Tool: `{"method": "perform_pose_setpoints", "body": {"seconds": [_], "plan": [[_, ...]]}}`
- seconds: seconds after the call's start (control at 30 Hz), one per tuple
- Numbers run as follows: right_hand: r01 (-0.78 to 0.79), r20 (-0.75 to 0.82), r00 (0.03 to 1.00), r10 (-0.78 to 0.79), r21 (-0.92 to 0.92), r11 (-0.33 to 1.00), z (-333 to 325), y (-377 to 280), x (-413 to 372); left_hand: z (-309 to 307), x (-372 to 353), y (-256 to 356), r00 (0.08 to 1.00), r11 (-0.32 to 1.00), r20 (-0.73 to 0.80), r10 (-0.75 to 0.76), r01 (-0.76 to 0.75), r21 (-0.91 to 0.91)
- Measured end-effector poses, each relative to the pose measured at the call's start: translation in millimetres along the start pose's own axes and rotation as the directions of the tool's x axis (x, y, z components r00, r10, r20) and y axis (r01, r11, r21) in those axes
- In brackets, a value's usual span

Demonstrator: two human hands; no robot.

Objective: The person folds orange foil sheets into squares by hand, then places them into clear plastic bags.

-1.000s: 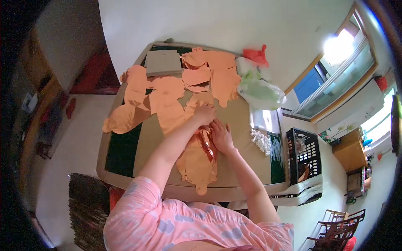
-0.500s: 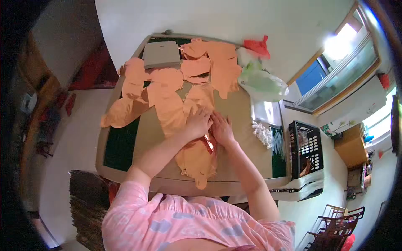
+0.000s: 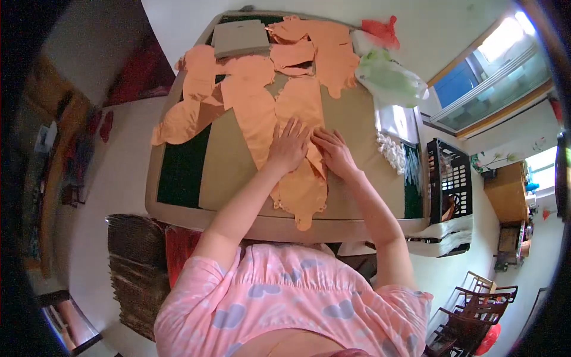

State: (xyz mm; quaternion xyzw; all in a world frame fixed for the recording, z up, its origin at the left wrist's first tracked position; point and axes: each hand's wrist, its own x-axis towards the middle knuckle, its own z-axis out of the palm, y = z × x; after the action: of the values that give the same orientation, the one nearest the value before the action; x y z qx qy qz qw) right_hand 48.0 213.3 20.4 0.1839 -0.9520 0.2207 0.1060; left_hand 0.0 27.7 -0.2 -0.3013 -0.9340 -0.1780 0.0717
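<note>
Near the middle of the table [image 3: 153,193], right hand [image 3: 289,149] lies flat on the orange foil piece [image 3: 300,190], palm down, fingers spread a bit and aimed at the far side. Left hand [image 3: 336,153] is just beside it, on the piece's right edge, fingers aimed far and left. Can't tell if left pinches foil or only presses.

Foil piece lies flat-ish, long axis near-to-far, almost square to the near table edge. Narrow rounded tab points at the wearer; wide end points away. Raised fold runs along its right side, by left hand.

Under it: tan board [image 3: 229,169]. Left of it: long foil sheet [image 3: 245,119], axis slanting from far left to near right, near end beside the piece.

Farther out: grey stack [image 3: 241,40] at far left, more orange foil [image 3: 333,56] at far right. Right side, far to near: red bag [image 3: 382,31], green-and-white plastic bag [image 3: 389,80], white pile [image 3: 391,154], clear strips [image 3: 413,169]. Black crate [image 3: 450,178] sits beside the table's right edge.
</note>
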Motion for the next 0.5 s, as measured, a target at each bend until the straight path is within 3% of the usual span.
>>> {"method": "perform_pose_setpoints", "body": {"seconds": [0.1, 0.5], "plan": [[0.075, -0.020, 0.997, -0.074, 0.071, 0.995, -5.9, -5.1, -24.3, 2.7, -0.9, -2.1, 1.000, 1.000, -0.013, 0.013, -0.013, 0.017], [0.101, 0.110, 0.988, -0.109, 0.079, 0.992, -32.8, -38.3, -95.9, 1.1, -0.1, -0.9, 0.999, 0.999, 0.025, 0.022, -0.023, 0.026]]}}
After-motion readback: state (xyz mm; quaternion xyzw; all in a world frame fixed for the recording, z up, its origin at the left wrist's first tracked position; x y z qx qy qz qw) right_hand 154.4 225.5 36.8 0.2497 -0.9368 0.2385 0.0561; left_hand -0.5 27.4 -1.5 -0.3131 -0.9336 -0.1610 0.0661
